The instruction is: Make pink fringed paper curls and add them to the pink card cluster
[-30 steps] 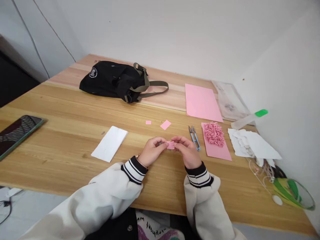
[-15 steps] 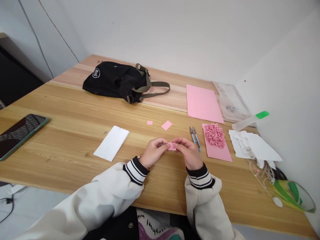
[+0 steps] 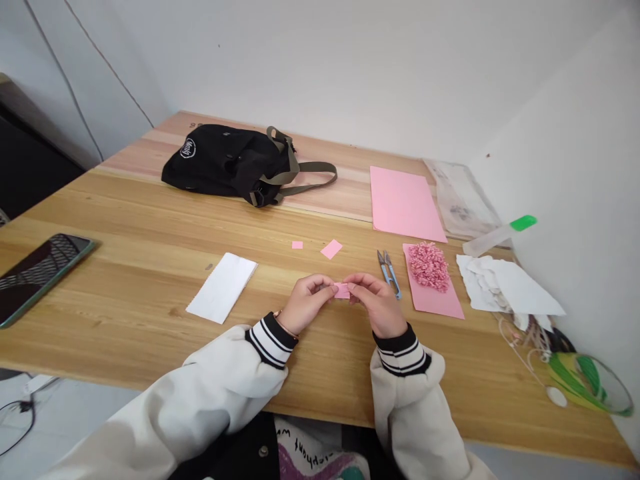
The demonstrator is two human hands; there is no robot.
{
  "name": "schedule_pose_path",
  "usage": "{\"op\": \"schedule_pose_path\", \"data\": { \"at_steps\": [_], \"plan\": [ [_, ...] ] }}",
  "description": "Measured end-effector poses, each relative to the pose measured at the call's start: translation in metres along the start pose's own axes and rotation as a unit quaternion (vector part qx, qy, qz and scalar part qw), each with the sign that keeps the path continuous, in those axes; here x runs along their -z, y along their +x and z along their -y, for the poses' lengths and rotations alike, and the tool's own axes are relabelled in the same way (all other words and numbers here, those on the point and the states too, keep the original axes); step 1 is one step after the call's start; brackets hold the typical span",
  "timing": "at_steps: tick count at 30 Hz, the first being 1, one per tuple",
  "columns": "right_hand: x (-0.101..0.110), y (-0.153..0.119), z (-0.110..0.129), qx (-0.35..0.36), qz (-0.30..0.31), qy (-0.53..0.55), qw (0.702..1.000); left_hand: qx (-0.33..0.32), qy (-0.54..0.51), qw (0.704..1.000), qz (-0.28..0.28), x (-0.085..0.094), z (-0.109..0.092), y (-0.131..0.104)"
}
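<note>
A small pink piece of paper (image 3: 342, 291) is pinched between my two hands, just over the wooden table. My left hand (image 3: 309, 303) grips its left edge with thumb and fingers. On the other edge, my right hand (image 3: 377, 303) holds it the same way. Beyond the hands lie two more pink pieces, a small rectangle (image 3: 297, 245) and a larger one (image 3: 331, 249). Blue-handled thread snips (image 3: 389, 273) rest just past my right hand. To their right, a bundle of pink stamen-like strands (image 3: 429, 267) sits on a pink sheet (image 3: 440, 303).
A folded white cloth or tissue (image 3: 222, 288) lies left of my hands, a phone (image 3: 43, 273) farther left. At the back are a black bag (image 3: 215, 163) and a large pink sheet (image 3: 407, 203). White paper pieces (image 3: 520, 287), a green-capped tube (image 3: 493, 239) and a green-yellow roll (image 3: 580, 380) line the right.
The view has shifted slightly. Both hands stay in place, still holding the small pink paper between them.
</note>
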State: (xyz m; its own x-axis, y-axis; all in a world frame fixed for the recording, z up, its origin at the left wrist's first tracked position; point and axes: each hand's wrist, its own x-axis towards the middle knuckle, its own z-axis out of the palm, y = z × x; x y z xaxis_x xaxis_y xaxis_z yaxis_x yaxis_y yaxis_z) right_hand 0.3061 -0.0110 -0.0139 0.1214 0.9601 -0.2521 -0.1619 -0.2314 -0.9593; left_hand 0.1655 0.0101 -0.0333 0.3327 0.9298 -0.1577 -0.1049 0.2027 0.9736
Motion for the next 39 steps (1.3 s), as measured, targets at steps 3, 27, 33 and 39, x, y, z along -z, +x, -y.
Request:
{"op": "schedule_pose_path", "data": {
  "at_steps": [3,27,33,39],
  "plan": [
    [0.000,0.001,-0.001,-0.001,0.007,0.002,1.000,0.001,0.001,1.000,0.000,0.001,0.001,0.000],
    [0.009,0.008,-0.009,-0.008,-0.036,-0.047,0.998,0.000,-0.026,0.999,-0.023,-0.006,0.007,0.005],
    [-0.002,0.028,-0.009,-0.030,-0.017,-0.027,0.999,-0.009,0.007,1.000,0.023,0.014,0.002,0.029],
    [-0.021,0.042,-0.008,-0.039,0.023,0.033,0.998,-0.049,-0.031,0.998,0.013,0.026,-0.004,0.039]
  ]
}}
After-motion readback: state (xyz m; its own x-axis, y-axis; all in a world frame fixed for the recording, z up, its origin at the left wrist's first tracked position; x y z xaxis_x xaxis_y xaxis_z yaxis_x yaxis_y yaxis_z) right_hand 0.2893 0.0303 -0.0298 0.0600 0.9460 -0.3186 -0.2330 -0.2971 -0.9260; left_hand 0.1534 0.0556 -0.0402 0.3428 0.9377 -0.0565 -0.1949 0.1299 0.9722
